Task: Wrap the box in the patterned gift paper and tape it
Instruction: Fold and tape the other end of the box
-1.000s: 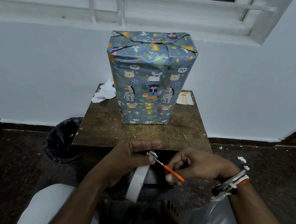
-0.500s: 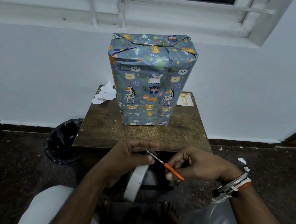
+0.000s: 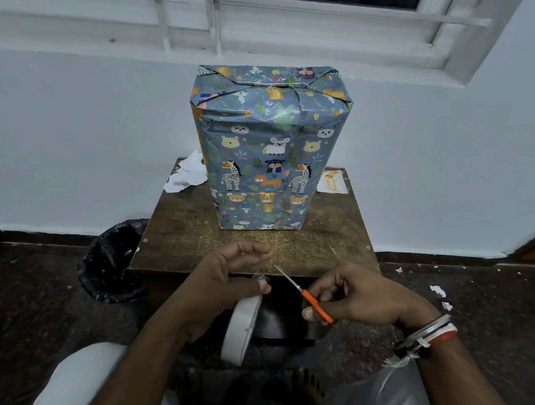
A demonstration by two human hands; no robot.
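left hand [image 3: 220, 277]: thumb pinches the rim of the white tape roll [image 3: 244, 326] hanging below it, upper fingers loosely extended. right hand [image 3: 356, 300]: fingers curled round the orange-handled scissors [image 3: 309, 300], blades pointing toward the left fingertips. beyond both hands, the box [image 3: 269, 158], covered in patterned gift paper, stands upright on the wooden table [image 3: 180, 239].

Nothing reads clearly: the orange lettering on the white card [image 3: 332, 182] just right of the wrapped box [image 3: 272, 145] is too small, the faint print on the tape roll [image 3: 244, 326] likewise
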